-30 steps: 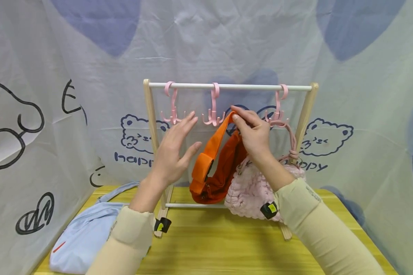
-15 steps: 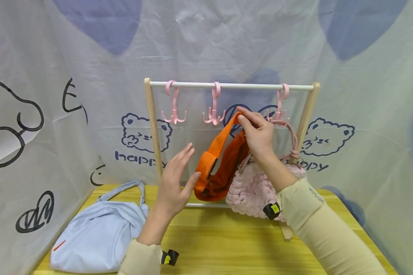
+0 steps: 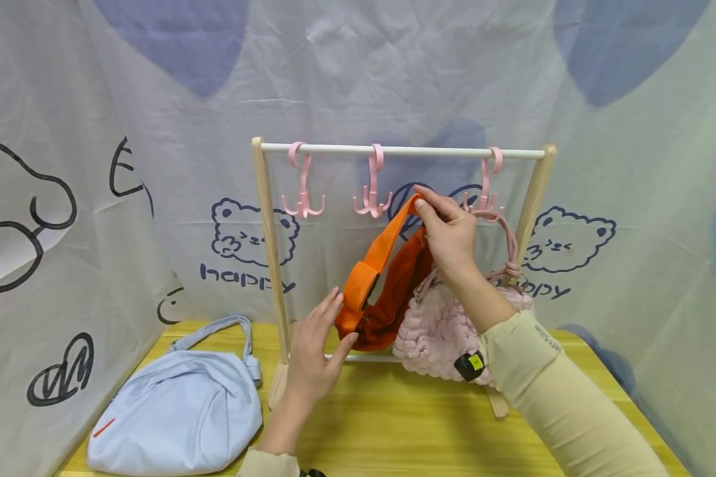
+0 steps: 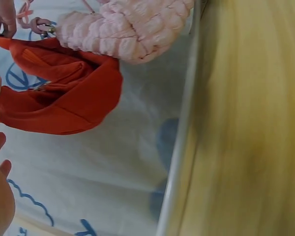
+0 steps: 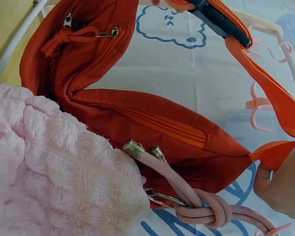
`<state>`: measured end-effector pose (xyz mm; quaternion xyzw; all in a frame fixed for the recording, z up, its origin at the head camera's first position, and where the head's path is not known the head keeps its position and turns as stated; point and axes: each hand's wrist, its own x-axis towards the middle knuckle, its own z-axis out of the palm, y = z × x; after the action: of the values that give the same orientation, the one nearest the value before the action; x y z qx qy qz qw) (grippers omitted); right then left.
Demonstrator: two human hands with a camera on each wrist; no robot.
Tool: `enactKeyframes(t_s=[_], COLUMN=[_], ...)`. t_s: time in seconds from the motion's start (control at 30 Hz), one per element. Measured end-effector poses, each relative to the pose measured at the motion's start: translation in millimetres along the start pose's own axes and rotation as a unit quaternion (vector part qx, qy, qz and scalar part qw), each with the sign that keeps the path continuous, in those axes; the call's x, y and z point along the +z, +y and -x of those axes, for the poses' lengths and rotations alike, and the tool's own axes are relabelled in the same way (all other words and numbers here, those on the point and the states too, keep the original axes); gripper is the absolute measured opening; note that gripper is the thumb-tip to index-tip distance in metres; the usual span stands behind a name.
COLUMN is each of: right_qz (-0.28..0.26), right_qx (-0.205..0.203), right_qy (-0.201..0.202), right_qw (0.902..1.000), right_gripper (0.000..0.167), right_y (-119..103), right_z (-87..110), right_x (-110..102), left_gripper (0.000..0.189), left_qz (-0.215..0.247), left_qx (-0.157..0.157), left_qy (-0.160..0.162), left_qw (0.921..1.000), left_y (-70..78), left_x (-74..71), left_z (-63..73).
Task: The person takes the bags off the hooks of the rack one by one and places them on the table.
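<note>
An orange-red waist bag (image 3: 388, 331) hangs by its orange strap (image 3: 386, 240) in front of the rack. My right hand (image 3: 450, 242) pinches the strap at its top, to the right of the middle pink hook (image 3: 371, 202). My left hand (image 3: 313, 361) is at the bag's lower left, fingers mostly straight and thumb spread; whether it touches the bag is unclear. In the right wrist view the bag's zip pocket (image 5: 162, 125) and a dark buckle (image 5: 221, 22) show. Beside the bag, a pink quilted bag (image 3: 432, 334) hangs by its cord from the right pink hook (image 3: 485, 189).
A rack with wooden legs and a white top bar (image 3: 429, 152) stands on the yellow wooden table (image 3: 394, 430). Another pink hook (image 3: 303, 199) hangs at its left. A light blue bag (image 3: 179, 411) lies at the table's left. Printed cloth (image 3: 394, 66) hangs behind.
My left hand has come down from beside the left hook to the waist bag's lower left. My right hand has shifted slightly right with the strap, and the bag has moved with it.
</note>
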<state>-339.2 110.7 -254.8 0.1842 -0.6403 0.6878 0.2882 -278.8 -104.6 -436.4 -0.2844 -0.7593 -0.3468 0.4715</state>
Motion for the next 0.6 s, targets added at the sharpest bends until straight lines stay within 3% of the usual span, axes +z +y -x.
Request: enactKeyframes(t_s=[0.2, 0.37, 0.5, 0.6], right_qz=[-0.016, -0.014, -0.007, -0.006], right_qx=[0.013, 0.023, 0.037, 0.049], right_qy=[-0.002, -0.003, -0.004, -0.003], right_qw=[0.9998, 0.9996, 0.9993, 0.9988], right_gripper=[0.028, 0.029, 0.030, 0.030], right_y=[-0.3, 0.5, 0.9, 1.3], right_z=[0.7, 2.0, 3.3, 4.0], right_x=[3.4, 5.3, 4.9, 4.3], left_gripper=[0.053, 0.062, 0.063, 0.062], left_qz=[0.009, 0.019, 0.031, 0.022], left_qx=[-0.037, -0.053, -0.049, -0.026], left_qy=[0.010, 0.018, 0.023, 0.038], left_qw=[0.9992, 0.9983, 0.9981, 0.9987], left_y=[1.4, 2.3, 1.1, -0.8], left_x=[7.2, 11.2, 14.5, 17.7], left_z=[15.9, 26.3, 28.9, 29.6])
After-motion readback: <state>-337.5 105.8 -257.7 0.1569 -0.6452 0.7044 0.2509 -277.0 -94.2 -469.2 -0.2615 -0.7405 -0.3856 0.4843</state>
